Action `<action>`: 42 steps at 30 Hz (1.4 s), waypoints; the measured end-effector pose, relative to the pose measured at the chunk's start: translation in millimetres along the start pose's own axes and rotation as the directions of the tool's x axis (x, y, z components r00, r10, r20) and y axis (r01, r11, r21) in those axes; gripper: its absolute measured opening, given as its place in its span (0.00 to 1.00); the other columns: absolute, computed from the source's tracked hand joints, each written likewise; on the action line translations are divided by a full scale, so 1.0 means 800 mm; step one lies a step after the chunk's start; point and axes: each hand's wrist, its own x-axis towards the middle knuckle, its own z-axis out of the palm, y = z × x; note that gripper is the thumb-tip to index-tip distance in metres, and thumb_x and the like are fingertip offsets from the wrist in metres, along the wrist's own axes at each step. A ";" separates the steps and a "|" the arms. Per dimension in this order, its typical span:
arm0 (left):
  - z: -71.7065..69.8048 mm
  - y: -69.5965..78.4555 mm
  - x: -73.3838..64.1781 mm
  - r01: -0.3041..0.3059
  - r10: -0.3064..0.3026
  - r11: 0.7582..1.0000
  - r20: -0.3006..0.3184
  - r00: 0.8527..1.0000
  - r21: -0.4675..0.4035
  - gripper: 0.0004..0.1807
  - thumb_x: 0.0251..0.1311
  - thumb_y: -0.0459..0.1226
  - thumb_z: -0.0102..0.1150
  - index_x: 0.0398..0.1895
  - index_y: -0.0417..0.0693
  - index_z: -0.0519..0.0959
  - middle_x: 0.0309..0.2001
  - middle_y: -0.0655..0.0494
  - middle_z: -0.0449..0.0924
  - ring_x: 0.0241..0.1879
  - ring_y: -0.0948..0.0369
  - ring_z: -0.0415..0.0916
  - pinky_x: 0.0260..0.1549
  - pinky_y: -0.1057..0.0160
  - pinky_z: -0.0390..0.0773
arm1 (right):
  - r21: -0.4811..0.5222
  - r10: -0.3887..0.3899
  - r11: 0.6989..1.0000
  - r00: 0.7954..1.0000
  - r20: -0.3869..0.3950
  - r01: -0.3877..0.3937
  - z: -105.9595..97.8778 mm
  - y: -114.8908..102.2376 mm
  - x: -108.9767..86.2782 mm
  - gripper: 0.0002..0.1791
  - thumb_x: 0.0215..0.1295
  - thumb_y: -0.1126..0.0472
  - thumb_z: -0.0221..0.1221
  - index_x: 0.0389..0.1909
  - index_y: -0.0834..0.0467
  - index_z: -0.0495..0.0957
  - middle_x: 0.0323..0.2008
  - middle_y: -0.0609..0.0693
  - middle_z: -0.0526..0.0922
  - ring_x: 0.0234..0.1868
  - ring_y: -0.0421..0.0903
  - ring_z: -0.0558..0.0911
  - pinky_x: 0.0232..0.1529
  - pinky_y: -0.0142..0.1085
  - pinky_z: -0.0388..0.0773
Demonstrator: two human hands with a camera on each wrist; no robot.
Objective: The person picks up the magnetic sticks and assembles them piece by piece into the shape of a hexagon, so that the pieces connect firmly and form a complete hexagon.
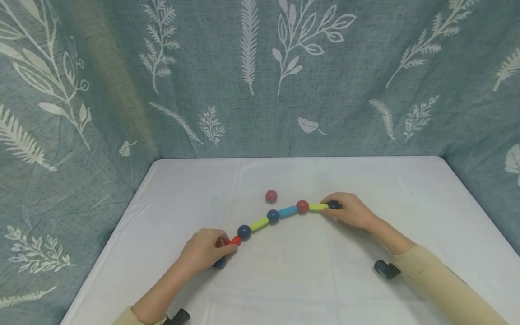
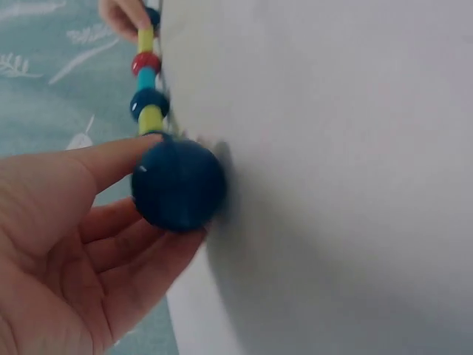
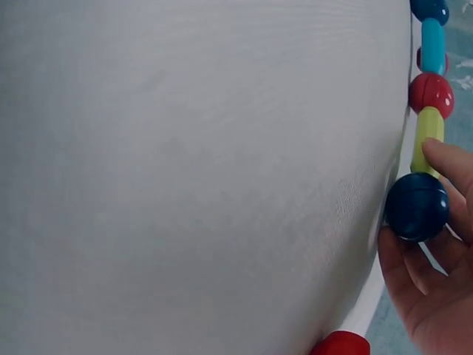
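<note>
A curved chain of balls and rods spans both hands over the white table. My left hand [image 1: 205,249] pinches the red rod [image 1: 235,240] near the chain's left end, beside the dark blue end ball [image 2: 179,185]. My right hand [image 1: 350,210] grips the lime rod [image 3: 427,137] at the other end, its fingers around another dark blue ball [image 3: 417,207]. Between the hands run a dark blue ball [image 1: 244,232], a second lime rod [image 1: 259,224], one more dark blue ball [image 1: 273,216], a light blue rod [image 1: 288,211] and a red ball [image 1: 302,206].
A loose red ball [image 1: 271,196] lies behind the chain's middle. White cloth covers the table [image 1: 304,280], and a leaf-patterned teal curtain [image 1: 260,117] hangs behind it. At the right wrist view's bottom edge a red rounded thing [image 3: 340,345] shows.
</note>
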 end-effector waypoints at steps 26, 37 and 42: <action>0.053 0.047 -0.023 -0.194 0.226 0.949 0.108 0.968 -0.247 0.20 0.56 0.45 0.68 0.45 0.40 0.79 0.23 0.65 0.73 0.18 0.69 0.66 0.18 0.71 0.67 | -0.006 0.015 1.000 1.000 -0.022 -0.015 0.004 -0.006 0.006 0.13 0.63 0.58 0.64 0.46 0.58 0.83 0.46 0.53 0.84 0.52 0.55 0.79 0.54 0.52 0.74; 0.053 0.066 -0.004 -0.728 0.709 0.684 0.191 0.678 0.047 0.20 0.58 0.49 0.67 0.52 0.54 0.80 0.52 0.63 0.78 0.55 0.66 0.72 0.57 0.66 0.70 | -0.013 0.028 1.000 1.000 -0.009 -0.028 0.003 -0.008 0.007 0.13 0.63 0.58 0.64 0.47 0.57 0.83 0.47 0.53 0.84 0.53 0.56 0.79 0.54 0.52 0.73; 0.061 0.071 0.004 -0.792 0.753 0.607 0.276 0.597 0.058 0.21 0.61 0.51 0.63 0.54 0.53 0.80 0.49 0.64 0.81 0.54 0.68 0.74 0.57 0.70 0.68 | -0.018 0.016 1.000 1.000 -0.009 -0.016 0.005 -0.008 0.009 0.13 0.64 0.57 0.64 0.46 0.58 0.83 0.46 0.53 0.84 0.53 0.56 0.79 0.53 0.52 0.74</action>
